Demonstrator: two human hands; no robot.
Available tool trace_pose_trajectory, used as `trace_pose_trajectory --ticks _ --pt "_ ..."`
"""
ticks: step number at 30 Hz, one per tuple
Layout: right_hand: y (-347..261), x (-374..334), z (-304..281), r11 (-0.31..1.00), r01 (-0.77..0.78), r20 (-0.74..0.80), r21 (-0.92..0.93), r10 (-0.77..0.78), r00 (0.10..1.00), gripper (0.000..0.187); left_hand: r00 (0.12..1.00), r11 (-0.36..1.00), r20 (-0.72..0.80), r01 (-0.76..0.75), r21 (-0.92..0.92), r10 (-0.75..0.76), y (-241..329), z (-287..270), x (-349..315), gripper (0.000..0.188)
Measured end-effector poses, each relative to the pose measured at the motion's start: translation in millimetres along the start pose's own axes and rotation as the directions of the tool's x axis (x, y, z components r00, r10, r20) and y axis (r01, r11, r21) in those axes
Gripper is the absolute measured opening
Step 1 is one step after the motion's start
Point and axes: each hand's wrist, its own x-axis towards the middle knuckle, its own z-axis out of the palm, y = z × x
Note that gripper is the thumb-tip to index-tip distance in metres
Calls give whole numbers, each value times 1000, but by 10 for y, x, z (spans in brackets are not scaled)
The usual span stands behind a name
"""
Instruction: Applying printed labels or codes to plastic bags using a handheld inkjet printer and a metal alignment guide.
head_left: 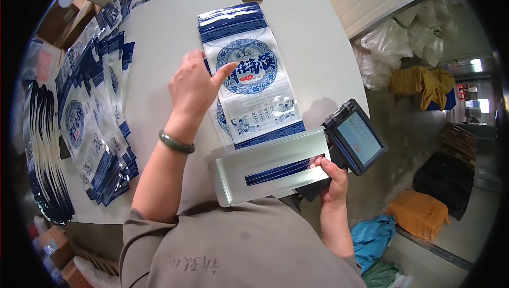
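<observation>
A pile of flat white plastic packaging bags point(252, 108) with blue printed bands and a round blue emblem lies on the white table in front of me. At its left edge is my left hand point(196, 81), its thumb stretched apart over the top bag and its other fingertips partly hidden. My right hand point(334, 176) is closed around a black handheld inkjet printer point(354, 137) with a lit screen. Attached to it is a silver metal guide plate point(275, 163), which covers the near end of the bags. Through the plate's long slot, dark blue bag edges show.
Many more such bags point(93, 123) lie fanned in heaps along the table's left side. The white table point(169, 28) has a round hole at its far edge. Beyond its right edge are clear plastic sacks point(387, 44), an orange sack point(419, 214) and a blue bag point(374, 237).
</observation>
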Motion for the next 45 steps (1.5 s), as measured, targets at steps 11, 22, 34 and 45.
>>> trace_pose_trajectory --ticks 11,22,34,45 --pt "-49 15 -34 1000 -16 -14 -14 16 1000 43 990 915 -3 131 -382 -143 -208 173 17 24" --pt "-28 -2 -33 998 10 -36 -69 -13 999 39 874 815 -444 -104 -570 -198 -2063 -1685 -321 29" --pt "-63 5 -363 987 -117 131 -112 131 983 15 780 830 -350 361 -426 -519 -3488 -1832 -611 47" --pt "-94 1 -310 986 -150 119 -70 157 980 14 867 873 -188 -482 -77 462 -1112 -758 -855 19"
